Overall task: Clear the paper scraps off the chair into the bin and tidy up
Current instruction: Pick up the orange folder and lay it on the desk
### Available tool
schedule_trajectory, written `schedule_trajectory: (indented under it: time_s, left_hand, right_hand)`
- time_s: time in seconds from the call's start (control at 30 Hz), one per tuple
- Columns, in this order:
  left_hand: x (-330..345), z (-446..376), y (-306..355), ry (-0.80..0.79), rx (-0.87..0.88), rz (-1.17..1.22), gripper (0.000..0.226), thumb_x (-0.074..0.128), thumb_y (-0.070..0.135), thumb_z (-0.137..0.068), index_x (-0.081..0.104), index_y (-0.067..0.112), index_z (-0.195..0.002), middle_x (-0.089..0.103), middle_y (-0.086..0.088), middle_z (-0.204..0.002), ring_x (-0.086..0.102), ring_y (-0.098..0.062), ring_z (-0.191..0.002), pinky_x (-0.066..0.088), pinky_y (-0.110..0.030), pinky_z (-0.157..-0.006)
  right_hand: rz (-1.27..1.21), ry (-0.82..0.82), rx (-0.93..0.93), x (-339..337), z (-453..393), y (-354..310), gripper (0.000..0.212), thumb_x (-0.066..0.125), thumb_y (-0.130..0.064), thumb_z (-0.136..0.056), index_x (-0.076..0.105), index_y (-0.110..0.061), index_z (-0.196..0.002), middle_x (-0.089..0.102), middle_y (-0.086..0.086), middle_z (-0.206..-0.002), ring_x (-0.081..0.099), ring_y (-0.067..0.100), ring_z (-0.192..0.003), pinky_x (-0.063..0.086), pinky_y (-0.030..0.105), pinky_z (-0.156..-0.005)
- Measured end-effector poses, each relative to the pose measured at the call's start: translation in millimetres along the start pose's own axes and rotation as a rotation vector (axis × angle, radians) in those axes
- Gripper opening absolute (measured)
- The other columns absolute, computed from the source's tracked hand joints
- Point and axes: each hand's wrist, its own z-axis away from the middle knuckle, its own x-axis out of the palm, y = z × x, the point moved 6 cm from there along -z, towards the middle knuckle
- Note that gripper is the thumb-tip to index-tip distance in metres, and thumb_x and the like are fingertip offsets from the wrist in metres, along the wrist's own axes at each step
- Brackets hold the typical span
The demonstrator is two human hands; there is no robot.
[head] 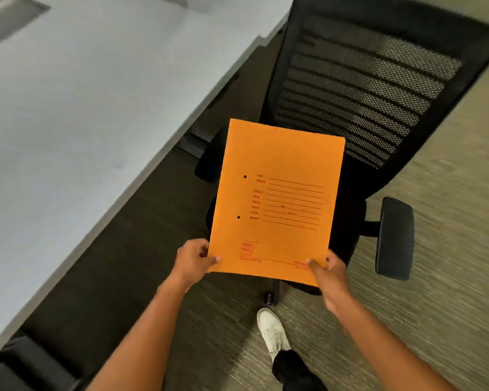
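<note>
An orange file folder [277, 198] with two punch holes and printed red lines hangs flat above the seat of a black mesh-backed office chair [362, 88]. My left hand [194, 259] grips the folder's near left corner and my right hand [329, 270] grips its near right corner. The folder hides most of the chair seat. No paper scraps and no bin show in view.
A long grey desk [76, 114] runs along the left, its edge close to the chair. The chair's right armrest [394, 238] sticks out to the right. My white shoe [271, 331] stands on the carpet by a chair caster [269, 299]. Another black chair [26, 365] sits bottom left.
</note>
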Motion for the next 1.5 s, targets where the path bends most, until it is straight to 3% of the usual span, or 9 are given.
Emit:
schedule_trajectory:
  time_s: [0.07, 0.17, 0.33, 0.57, 0.7, 1.07, 1.5]
  left_hand:
    - [-24, 35, 5, 0.034, 0.002, 0.058, 0.013, 0.074, 0.016, -0.081, 0.066, 0.009, -0.087, 0.071, -0.008, -0.09, 0.069, -0.019, -0.084, 0.059, -0.035, -0.072]
    - [-69, 84, 2, 0.122, 0.015, 0.144, 0.012, 0.074, 0.021, -0.082, 0.065, 0.015, -0.088, 0.071, -0.004, -0.091, 0.069, -0.018, -0.086, 0.058, -0.04, -0.079]
    - [-137, 174, -18, 0.279, 0.061, 0.3, 0.016, 0.07, 0.023, -0.085, 0.064, 0.014, -0.097, 0.07, -0.003, -0.099, 0.068, -0.019, -0.091, 0.055, -0.029, -0.075]
    - [-229, 308, -64, 0.588, 0.118, 0.406, 0.015, 0.069, 0.03, -0.085, 0.063, 0.018, -0.092, 0.07, 0.0, -0.096, 0.07, -0.018, -0.086, 0.058, -0.035, -0.08]
    - [-267, 371, -102, 0.736, 0.102, 0.453, 0.014, 0.071, 0.029, -0.083, 0.064, 0.019, -0.091, 0.071, 0.001, -0.094, 0.07, -0.018, -0.083, 0.057, -0.037, -0.082]
    - [-328, 525, -218, 1.021, 0.058, 0.593, 0.019, 0.072, 0.026, -0.083, 0.067, 0.015, -0.097, 0.072, -0.004, -0.097, 0.07, -0.023, -0.086, 0.058, -0.043, -0.085]
    - [-382, 541, -287, 1.136, 0.068, 0.607, 0.018, 0.073, 0.027, -0.082, 0.067, 0.014, -0.094, 0.073, -0.004, -0.094, 0.071, -0.023, -0.084, 0.06, -0.039, -0.08]
  right_hand:
    - [0.016, -0.054, -0.079, 6, 23, -28, 0.028, 0.059, -0.007, -0.094, 0.057, -0.017, -0.121, 0.066, 0.002, -0.112, 0.062, 0.018, -0.1, 0.048, 0.031, -0.083]
    - [0.038, -0.143, -0.18, 25, 62, -70, 0.024, 0.058, -0.009, -0.094, 0.057, -0.023, -0.113, 0.066, -0.005, -0.104, 0.061, 0.014, -0.097, 0.049, 0.03, -0.081]
    - [0.122, -0.295, -0.361, 64, 133, -127, 0.023, 0.063, -0.017, -0.092, 0.059, -0.033, -0.107, 0.068, -0.004, -0.107, 0.064, 0.015, -0.101, 0.055, 0.04, -0.089]
    - [0.163, -0.524, -0.569, 144, 258, -179, 0.022, 0.061, -0.019, -0.093, 0.058, -0.031, -0.112, 0.067, -0.005, -0.108, 0.064, 0.013, -0.102, 0.055, 0.035, -0.086]
    - [0.191, -0.611, -0.669, 188, 322, -184, 0.021, 0.062, -0.023, -0.093, 0.059, -0.031, -0.112, 0.069, -0.004, -0.109, 0.065, 0.015, -0.104, 0.055, 0.044, -0.093]
    - [0.279, -0.793, -0.846, 292, 486, -160, 0.037, 0.06, -0.036, -0.092, 0.05, -0.028, -0.127, 0.059, -0.004, -0.122, 0.059, 0.022, -0.111, 0.05, 0.048, -0.099]
    - [0.311, -0.891, -0.869, 388, 533, -157, 0.039, 0.06, -0.039, -0.091, 0.049, -0.026, -0.126, 0.058, 0.0, -0.126, 0.06, 0.027, -0.11, 0.051, 0.05, -0.097]
